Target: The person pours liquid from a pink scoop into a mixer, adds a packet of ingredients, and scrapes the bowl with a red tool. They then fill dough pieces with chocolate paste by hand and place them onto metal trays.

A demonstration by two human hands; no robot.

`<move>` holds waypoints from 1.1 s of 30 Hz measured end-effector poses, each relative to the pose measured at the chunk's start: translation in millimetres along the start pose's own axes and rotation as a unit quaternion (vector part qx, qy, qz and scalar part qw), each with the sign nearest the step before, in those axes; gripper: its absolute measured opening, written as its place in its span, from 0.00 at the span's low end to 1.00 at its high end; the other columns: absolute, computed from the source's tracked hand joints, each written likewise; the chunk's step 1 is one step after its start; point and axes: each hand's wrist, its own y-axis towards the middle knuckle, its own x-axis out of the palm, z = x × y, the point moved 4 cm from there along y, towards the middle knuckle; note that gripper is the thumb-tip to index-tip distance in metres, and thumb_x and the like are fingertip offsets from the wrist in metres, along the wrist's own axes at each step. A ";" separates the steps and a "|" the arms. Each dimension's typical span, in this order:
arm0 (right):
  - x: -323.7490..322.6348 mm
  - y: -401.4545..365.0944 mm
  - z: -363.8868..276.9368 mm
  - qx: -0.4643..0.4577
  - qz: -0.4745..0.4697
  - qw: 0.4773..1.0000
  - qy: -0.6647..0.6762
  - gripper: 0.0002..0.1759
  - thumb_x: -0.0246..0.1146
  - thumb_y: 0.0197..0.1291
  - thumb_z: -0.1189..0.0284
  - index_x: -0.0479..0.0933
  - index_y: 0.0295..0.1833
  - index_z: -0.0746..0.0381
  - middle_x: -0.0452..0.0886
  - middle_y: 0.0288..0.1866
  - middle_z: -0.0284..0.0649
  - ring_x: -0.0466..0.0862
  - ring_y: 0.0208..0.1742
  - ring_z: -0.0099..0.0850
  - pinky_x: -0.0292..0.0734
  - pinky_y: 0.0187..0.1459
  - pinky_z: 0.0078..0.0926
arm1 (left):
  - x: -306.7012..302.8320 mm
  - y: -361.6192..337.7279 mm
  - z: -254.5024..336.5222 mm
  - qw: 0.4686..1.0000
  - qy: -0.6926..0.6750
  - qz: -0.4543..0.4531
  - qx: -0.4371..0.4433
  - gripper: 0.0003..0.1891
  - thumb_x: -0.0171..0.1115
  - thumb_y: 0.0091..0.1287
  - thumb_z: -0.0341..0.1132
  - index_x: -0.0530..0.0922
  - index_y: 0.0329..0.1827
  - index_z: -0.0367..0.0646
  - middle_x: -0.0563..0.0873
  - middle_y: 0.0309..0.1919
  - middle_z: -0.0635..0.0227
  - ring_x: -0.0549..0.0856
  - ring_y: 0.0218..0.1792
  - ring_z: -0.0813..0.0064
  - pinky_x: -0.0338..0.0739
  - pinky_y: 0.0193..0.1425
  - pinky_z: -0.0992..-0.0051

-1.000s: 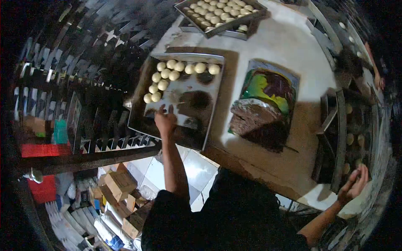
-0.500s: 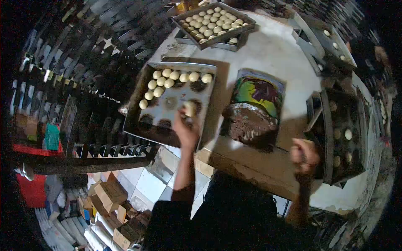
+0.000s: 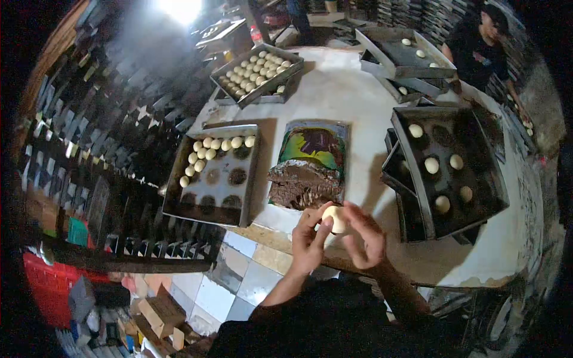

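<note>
My left hand [image 3: 308, 241] pinches a pale dough ball [image 3: 336, 219] between thumb and fingers, close to the table's near edge. On the ball's right side, my right hand [image 3: 367, 237] has its fingers apart and slightly curved, fingertips right at the ball and a little blurred. Just beyond both hands lies a slab of brown chocolate-like paste [image 3: 305, 186], its near face scraped and grooved. Its green, yellow and purple wrapper [image 3: 313, 143] covers the far part. To the left, a metal tray [image 3: 255, 179] holds several dough balls along its far and left sides.
At the right, stacked metal trays [image 3: 425, 203] carry a few dough balls. A full tray of dough balls [image 3: 292, 70] stands at the back left, another stack [image 3: 418, 73] at the back right. A person [image 3: 477, 51] is beyond the table's right side. Cardboard boxes [image 3: 160, 313] lie on the floor.
My left hand has moved right from over the left tray, bringing the dough ball before the paste. My right hand has come left to meet it, its fingers now spread. The view has tilted up.
</note>
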 end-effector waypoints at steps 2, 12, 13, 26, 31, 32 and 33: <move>1.6 -10.9 -5.8 0.016 0.066 0.997 0.048 0.17 0.63 0.62 0.70 0.77 0.54 0.67 0.83 0.47 0.45 0.83 0.49 0.35 0.76 0.52 0.30 | 5.6 -19.5 13.9 0.986 0.119 -0.002 0.117 0.17 0.61 0.68 0.30 0.79 0.58 0.35 0.78 0.39 0.64 0.77 0.44 0.74 0.72 0.48 0.77; 154.4 -59.0 39.0 0.103 -0.040 0.992 0.064 0.11 0.55 0.64 0.72 0.78 0.38 0.69 0.83 0.32 0.40 0.79 0.27 0.31 0.75 0.34 0.30 | -103.8 -93.5 11.1 0.994 0.085 0.071 -0.018 0.19 0.54 0.74 0.42 0.78 0.50 0.30 0.86 0.36 0.61 0.82 0.41 0.74 0.76 0.51 0.73; 173.3 -58.9 32.5 0.048 -0.109 0.991 -0.054 0.13 0.51 0.68 0.70 0.77 0.42 0.67 0.81 0.38 0.45 0.79 0.36 0.40 0.75 0.42 0.35 | -126.0 -104.2 4.7 0.995 0.020 0.065 -0.076 0.19 0.54 0.74 0.41 0.78 0.51 0.31 0.86 0.39 0.61 0.83 0.42 0.74 0.76 0.50 0.74; 104.8 -46.7 155.9 0.025 -0.085 0.950 -0.298 0.11 0.59 0.57 0.77 0.74 0.47 0.63 0.77 0.43 0.46 0.79 0.43 0.41 0.73 0.49 0.38 | -160.3 -119.2 -83.5 0.835 -0.445 0.021 -0.323 0.16 0.60 0.70 0.36 0.78 0.52 0.32 0.85 0.47 0.60 0.87 0.44 0.72 0.84 0.50 0.77; 27.9 -20.3 210.3 -0.014 -0.219 0.814 -0.538 0.17 0.55 0.55 0.80 0.73 0.52 0.63 0.77 0.51 0.53 0.78 0.43 0.57 0.74 0.48 0.48 | -191.2 -77.3 -91.0 0.851 -0.429 0.085 -0.289 0.18 0.61 0.69 0.37 0.77 0.54 0.30 0.83 0.51 0.56 0.82 0.54 0.65 0.74 0.64 0.67; 27.4 -20.1 220.6 0.013 -0.248 0.818 -0.519 0.17 0.55 0.56 0.80 0.74 0.53 0.63 0.77 0.52 0.54 0.78 0.42 0.59 0.75 0.47 0.49 | -200.4 -71.2 -88.7 0.857 -0.428 0.101 -0.270 0.19 0.61 0.68 0.38 0.77 0.55 0.31 0.83 0.52 0.57 0.81 0.55 0.65 0.73 0.64 0.65; 31.4 -13.6 214.5 0.067 -0.266 0.830 -0.486 0.18 0.54 0.57 0.80 0.74 0.55 0.62 0.77 0.52 0.55 0.78 0.42 0.59 0.75 0.47 0.49 | -211.3 -64.9 -93.2 0.862 -0.417 0.108 -0.267 0.19 0.61 0.68 0.38 0.77 0.55 0.32 0.83 0.52 0.58 0.81 0.55 0.65 0.73 0.63 0.64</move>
